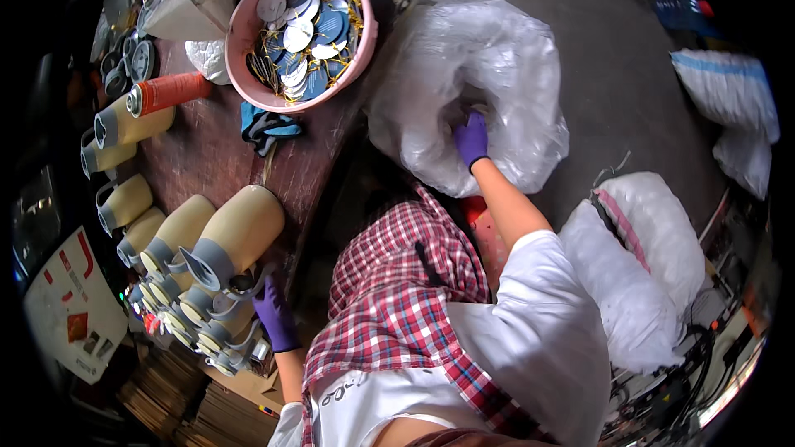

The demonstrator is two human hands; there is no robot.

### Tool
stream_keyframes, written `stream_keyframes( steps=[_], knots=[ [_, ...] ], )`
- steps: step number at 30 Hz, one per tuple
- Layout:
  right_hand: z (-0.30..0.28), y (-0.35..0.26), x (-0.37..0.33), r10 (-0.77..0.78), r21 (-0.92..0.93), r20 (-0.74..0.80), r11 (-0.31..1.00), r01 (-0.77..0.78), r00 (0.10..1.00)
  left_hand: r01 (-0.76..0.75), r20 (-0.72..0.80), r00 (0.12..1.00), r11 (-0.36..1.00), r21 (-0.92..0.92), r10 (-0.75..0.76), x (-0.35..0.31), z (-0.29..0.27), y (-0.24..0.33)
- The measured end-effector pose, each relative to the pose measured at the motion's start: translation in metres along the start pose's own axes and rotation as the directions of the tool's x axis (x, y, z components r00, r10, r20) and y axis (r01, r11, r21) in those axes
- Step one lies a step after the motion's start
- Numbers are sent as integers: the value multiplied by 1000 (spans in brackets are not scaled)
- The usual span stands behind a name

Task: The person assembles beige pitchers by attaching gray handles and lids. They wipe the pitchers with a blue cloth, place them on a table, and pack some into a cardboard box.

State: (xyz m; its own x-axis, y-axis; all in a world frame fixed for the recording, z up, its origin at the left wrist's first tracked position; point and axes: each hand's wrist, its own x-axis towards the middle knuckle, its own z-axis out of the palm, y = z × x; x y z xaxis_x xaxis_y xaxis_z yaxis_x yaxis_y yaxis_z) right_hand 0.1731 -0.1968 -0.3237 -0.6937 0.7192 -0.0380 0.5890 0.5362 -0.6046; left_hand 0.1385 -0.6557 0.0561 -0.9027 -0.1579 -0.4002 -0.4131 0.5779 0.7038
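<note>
My left hand (276, 314), in a purple glove, is at the grey handle of a beige jug (240, 232) with a grey collar and spout. Its fingers appear closed around that handle, and the jug stands at the table's near edge. My right hand (472, 139), also gloved in purple, reaches down into a large clear plastic bag (522, 74). Those fingers are bent at a small pale thing deep in the bag, too hidden to name. More beige jugs (178, 228) with grey handles stand in rows beside the held one.
On the dark red table (199, 149) are a pink tub (368, 41) of round tags with yellow strings, an orange-red can (170, 93) and a blue-black glove (269, 127). White stuffed sacks (617, 281) lie at right. Stacked cardboard (224, 414) is at lower left.
</note>
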Motion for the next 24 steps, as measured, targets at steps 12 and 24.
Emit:
stream_keyframes(
  steps=[12,24],
  knots=[
    [-7,70,47,-270,-275,523,844,460,809,-125,-385,921,981,-146,60,40,-16,-20],
    [-238,-433,-31,-893,808,-90,193,557,441,-438,-185,899,815,-380,397,-19,-54,91]
  ],
)
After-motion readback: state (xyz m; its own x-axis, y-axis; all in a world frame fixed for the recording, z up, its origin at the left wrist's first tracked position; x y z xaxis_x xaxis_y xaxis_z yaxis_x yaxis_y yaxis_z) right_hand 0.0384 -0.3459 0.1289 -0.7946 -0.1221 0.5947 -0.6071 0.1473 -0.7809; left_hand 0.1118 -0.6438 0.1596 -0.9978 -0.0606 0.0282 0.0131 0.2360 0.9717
